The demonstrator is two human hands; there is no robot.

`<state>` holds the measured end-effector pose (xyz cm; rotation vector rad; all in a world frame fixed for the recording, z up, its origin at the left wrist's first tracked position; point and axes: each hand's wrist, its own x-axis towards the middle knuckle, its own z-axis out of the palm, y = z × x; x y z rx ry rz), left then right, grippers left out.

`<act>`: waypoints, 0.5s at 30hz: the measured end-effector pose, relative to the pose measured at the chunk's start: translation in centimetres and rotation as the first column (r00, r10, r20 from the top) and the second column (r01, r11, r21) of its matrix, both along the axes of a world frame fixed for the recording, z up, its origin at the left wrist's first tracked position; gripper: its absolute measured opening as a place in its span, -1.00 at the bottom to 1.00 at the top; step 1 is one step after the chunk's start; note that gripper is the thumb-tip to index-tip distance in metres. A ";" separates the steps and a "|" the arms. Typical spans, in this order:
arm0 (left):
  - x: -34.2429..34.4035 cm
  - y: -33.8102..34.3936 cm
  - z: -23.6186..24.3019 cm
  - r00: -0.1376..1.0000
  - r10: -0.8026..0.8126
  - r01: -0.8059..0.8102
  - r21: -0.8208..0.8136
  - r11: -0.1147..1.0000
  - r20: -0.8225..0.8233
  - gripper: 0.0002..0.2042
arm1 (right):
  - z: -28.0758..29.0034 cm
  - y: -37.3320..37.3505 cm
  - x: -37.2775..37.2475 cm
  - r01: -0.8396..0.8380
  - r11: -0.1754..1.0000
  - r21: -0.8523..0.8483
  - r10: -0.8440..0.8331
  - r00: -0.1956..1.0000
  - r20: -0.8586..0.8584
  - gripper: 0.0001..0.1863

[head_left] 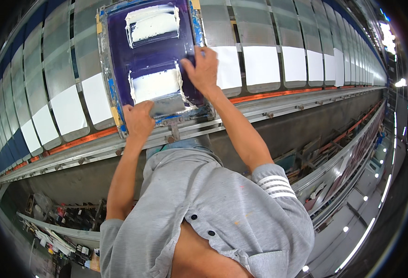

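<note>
Two bare hands work on either side of a framed screen (148, 56), which lies flat just ahead of the person in the grey shirt (232, 199). The left hand (139, 122) is at the near left corner, its fingers curled; from here I cannot tell whether they pinch the rim or the grey strip (169, 106) beside the thumb. The right hand (204, 72) reaches farther up, over the right edge, thumb spread away from the fingers; whether it grips the rim is unclear. Between the hands, on the purple surface, sits the lower white patch (155, 85); the upper white patch (153, 27) lies beyond both. Long metal boards (259, 28) run off either way, white sheets (259, 65) over their near ends.
</note>
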<state>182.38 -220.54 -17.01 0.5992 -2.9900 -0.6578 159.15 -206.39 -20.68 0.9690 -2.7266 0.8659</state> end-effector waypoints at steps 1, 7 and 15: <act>-0.8 -1.2 0.6 0.996 -0.005 0.001 0.047 0.999 0.086 -0.66 | 1.9 -0.7 0.0 -0.220 0.975 -0.044 0.224 0.955 0.192 -0.45; -9.4 -9.4 0.0 0.992 -0.031 0.039 -0.062 0.997 0.121 -0.68 | 6.5 -6.9 -1.2 -0.607 0.671 0.426 0.568 0.790 0.232 -0.73; -0.7 -0.9 -0.7 0.999 0.008 -0.010 -0.043 0.999 -0.045 -0.66 | 3.3 0.5 8.3 -0.552 0.813 0.185 0.514 0.830 0.218 -0.81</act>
